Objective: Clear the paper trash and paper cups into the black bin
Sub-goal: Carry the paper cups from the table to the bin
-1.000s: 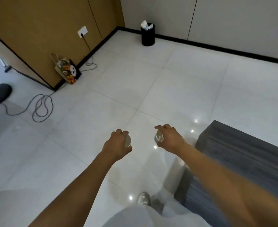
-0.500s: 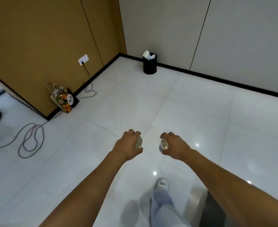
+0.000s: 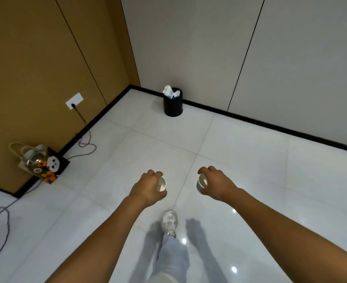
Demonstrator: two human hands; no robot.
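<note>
My left hand (image 3: 148, 187) grips a white paper cup (image 3: 161, 184), its open mouth facing right. My right hand (image 3: 216, 185) grips a second paper cup (image 3: 202, 182) with its mouth turned toward me. Both hands hover over the white tiled floor, side by side. The black bin (image 3: 173, 104) stands far ahead against the grey wall, near the room's corner, with crumpled white paper (image 3: 169, 91) sticking out of its top.
A patterned tote bag (image 3: 41, 162) leans against the brown wall at left. A cable (image 3: 86, 139) runs from the wall socket (image 3: 74, 101) along the floor, with loops at the far left. My white shoe (image 3: 169, 221) steps forward below the hands.
I have walked toward the bin; it now appears larger and lower in view. The grey bench at right has dropped out of sight. Both hands still hold their cups.
</note>
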